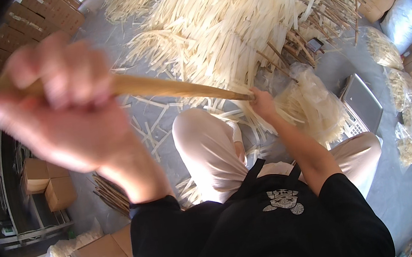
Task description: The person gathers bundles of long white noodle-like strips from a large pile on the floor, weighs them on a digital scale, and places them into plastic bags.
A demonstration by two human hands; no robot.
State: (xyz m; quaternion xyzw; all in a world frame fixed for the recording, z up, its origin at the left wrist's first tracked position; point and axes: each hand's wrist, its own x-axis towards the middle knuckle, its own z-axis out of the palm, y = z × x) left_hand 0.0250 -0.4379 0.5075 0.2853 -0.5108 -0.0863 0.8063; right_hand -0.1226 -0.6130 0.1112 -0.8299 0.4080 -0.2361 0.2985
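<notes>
A long tan wooden stick point(169, 88) runs slantwise across the view. My left hand point(64, 92), raised close to the camera and blurred, has its fingers curled around the near part. The far end is gripped in my right hand point(263, 103), beyond my knees. Behind the stick, a large heap of pale, flat strips point(216, 25) covers the floor. Thin brown sticks point(298, 46) lie at the heap's right edge, with a small dark device point(314, 44) by them. A clear plastic bag point(308, 91) with pale strips is just right of my right hand.
On the right floor stand what looks like a scale point(362, 102) and several bags of strips point(398, 79). Stacked cardboard boxes point(42, 13) rise at the upper left, smaller boxes point(60, 192) below. A bundle of brown sticks point(111, 193) lies beside my left arm.
</notes>
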